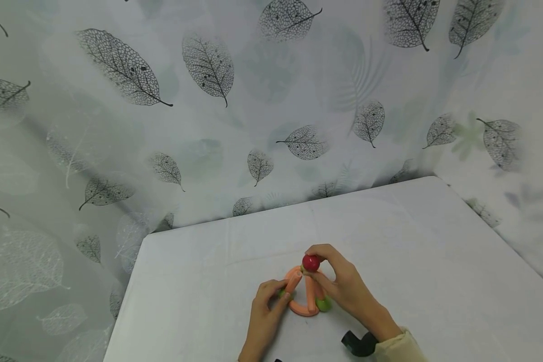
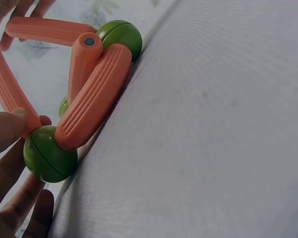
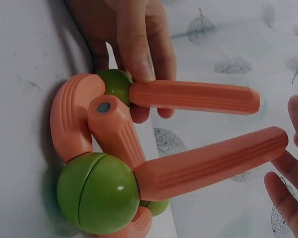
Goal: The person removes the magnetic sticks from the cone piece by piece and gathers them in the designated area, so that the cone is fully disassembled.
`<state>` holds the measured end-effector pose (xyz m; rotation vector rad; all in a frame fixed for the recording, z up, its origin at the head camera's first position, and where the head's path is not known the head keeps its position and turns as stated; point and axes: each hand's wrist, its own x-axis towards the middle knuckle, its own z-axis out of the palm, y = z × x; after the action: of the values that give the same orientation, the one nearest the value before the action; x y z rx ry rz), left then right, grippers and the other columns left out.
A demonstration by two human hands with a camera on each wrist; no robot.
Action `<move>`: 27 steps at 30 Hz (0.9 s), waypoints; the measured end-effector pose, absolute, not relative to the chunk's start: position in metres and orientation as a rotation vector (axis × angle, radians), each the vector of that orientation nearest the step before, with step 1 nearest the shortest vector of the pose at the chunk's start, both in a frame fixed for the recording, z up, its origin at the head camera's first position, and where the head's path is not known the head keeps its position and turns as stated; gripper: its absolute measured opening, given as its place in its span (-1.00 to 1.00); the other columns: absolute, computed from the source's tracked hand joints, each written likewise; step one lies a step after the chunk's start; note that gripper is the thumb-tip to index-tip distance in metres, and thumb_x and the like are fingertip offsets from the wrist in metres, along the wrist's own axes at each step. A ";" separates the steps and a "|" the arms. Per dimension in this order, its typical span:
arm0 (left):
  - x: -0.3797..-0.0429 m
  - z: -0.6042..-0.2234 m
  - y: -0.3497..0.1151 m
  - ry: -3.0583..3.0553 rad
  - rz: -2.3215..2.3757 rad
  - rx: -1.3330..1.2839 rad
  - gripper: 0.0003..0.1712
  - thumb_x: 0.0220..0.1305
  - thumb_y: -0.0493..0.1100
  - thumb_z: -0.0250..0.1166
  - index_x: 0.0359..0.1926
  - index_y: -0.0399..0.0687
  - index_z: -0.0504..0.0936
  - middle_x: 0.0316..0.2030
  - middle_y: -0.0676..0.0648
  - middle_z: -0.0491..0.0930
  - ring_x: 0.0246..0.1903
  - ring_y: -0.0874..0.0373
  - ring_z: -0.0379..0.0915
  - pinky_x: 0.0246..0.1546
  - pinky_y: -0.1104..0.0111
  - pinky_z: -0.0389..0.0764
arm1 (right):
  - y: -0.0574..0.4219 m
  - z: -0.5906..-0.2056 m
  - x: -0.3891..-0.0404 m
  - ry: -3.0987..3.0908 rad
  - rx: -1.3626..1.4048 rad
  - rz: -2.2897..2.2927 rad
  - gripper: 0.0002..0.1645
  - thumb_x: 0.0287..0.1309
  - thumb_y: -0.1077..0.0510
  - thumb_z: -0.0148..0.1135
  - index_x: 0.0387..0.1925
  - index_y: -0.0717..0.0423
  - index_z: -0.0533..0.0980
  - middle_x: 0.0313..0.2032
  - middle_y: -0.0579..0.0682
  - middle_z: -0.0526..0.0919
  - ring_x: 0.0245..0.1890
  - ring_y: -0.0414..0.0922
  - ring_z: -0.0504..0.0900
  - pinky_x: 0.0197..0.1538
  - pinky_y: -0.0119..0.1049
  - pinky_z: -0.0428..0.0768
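Orange magnetic rods and green balls form a small frame with a curved base. My left hand [image 1: 266, 311] pinches an upright orange rod [image 3: 193, 96] at its foot, where it meets a green ball [image 2: 49, 154]. At the top, my right hand [image 1: 344, 281] pinches a red ball [image 1: 310, 263] between thumb and fingers, close over the rods' upper ends. A second upright rod [image 3: 213, 161] rises from another green ball [image 3: 98, 193]. One more straight rod [image 2: 84, 64] leans within the frame, a grey magnet showing at its end. Curved rods [image 2: 94, 96] join the green balls along the table.
The frame stands on a white-covered table [image 1: 185, 271]. A leaf-printed curtain [image 1: 253, 110] hangs behind the far edge. A black device [image 1: 359, 344] sits at the right wrist, beside a pale sleeve [image 1: 400, 347].
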<state>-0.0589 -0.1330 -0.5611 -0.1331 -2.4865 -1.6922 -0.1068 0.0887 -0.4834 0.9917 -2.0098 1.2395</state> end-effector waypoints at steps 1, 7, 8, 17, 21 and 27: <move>-0.059 -0.561 -0.133 -2.484 -1.694 -0.131 -0.69 0.31 -0.08 0.44 0.07 0.27 0.74 0.01 0.13 0.68 0.09 0.27 0.50 0.16 0.40 0.56 | 0.090 -0.484 -0.107 -2.020 0.984 1.236 -0.48 0.23 0.16 0.49 0.14 0.26 0.51 0.01 -0.06 0.64 -0.08 -0.23 0.61 0.10 -0.60 0.55; -0.059 -0.559 -0.133 -2.470 -1.737 -0.113 -0.69 0.32 -0.07 0.43 0.07 0.28 0.74 0.02 0.13 0.68 0.09 0.26 0.50 0.15 0.41 0.55 | 0.097 -0.490 -0.110 -2.085 0.915 1.269 -0.28 -0.07 0.38 0.62 0.16 0.21 0.51 0.00 -0.06 0.65 -0.08 -0.23 0.62 0.10 -0.63 0.54; -0.059 -0.559 -0.133 -2.470 -1.748 -0.107 -0.69 0.32 -0.06 0.44 0.07 0.29 0.74 0.02 0.13 0.68 0.09 0.26 0.50 0.16 0.41 0.54 | 0.098 -0.491 -0.111 -2.098 0.902 1.281 -0.23 -0.15 0.43 0.63 0.16 0.20 0.51 0.00 -0.06 0.65 -0.08 -0.23 0.62 0.09 -0.63 0.54; -0.058 -0.559 -0.132 -2.452 -1.740 -0.129 -0.68 0.31 -0.10 0.44 0.08 0.25 0.74 0.02 0.11 0.68 0.09 0.24 0.51 0.19 0.40 0.56 | 0.109 -0.506 -0.119 -2.250 0.754 1.255 -0.24 -0.09 0.37 0.64 0.18 0.13 0.51 0.03 -0.08 0.66 -0.05 -0.25 0.64 0.08 -0.62 0.56; -0.059 -0.559 -0.132 -2.457 -1.734 -0.125 -0.68 0.32 -0.09 0.43 0.08 0.26 0.74 0.02 0.12 0.68 0.09 0.25 0.51 0.19 0.40 0.56 | 0.113 -0.515 -0.125 -2.247 0.720 1.203 -0.21 -0.17 0.41 0.66 0.16 0.18 0.53 0.02 -0.04 0.68 -0.09 -0.20 0.65 0.04 -0.56 0.60; -0.058 -0.560 -0.132 -2.454 -1.728 -0.125 -0.69 0.33 -0.10 0.43 0.08 0.26 0.74 0.02 0.11 0.68 0.08 0.25 0.51 0.18 0.40 0.56 | 0.118 -0.528 -0.131 -2.261 0.680 1.144 -0.26 -0.18 0.39 0.67 0.13 0.20 0.56 -0.02 -0.05 0.69 -0.12 -0.20 0.62 -0.04 -0.43 0.64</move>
<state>-0.0585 -0.1321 -0.5602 -0.1249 -2.4536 -1.7283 -0.1306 0.1180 -0.5281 0.6797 -2.2606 1.1444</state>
